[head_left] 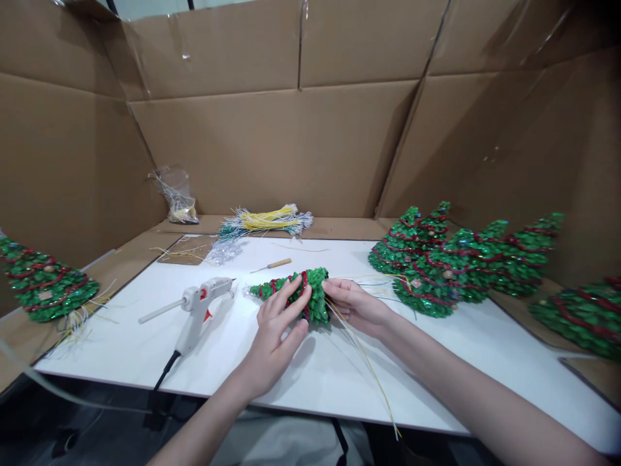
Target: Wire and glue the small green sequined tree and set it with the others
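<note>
A small green tinsel Christmas tree (319,299) with a red garland lies on its side on the white board, its tip pointing left. My left hand (279,323) holds it from above, fingers across the branches and thumb at the near side. At the tree's base, my right hand (356,304) has its thumb and fingers pinched together on the thin wires there; the exact pinch point is partly hidden. Loose white and yellow wires (365,359) trail from the base toward the front edge. Left of the tree lies a white glue gun (196,310) with a glue stick in its back.
An awl (279,263) lies behind the tree. Bundled wires (269,220), silver tinsel (226,251) and a plastic bag (177,197) sit at the back. Several decorated trees (427,285) stand right, another tree (46,285) left. Cardboard walls (272,142) surround the board (228,369).
</note>
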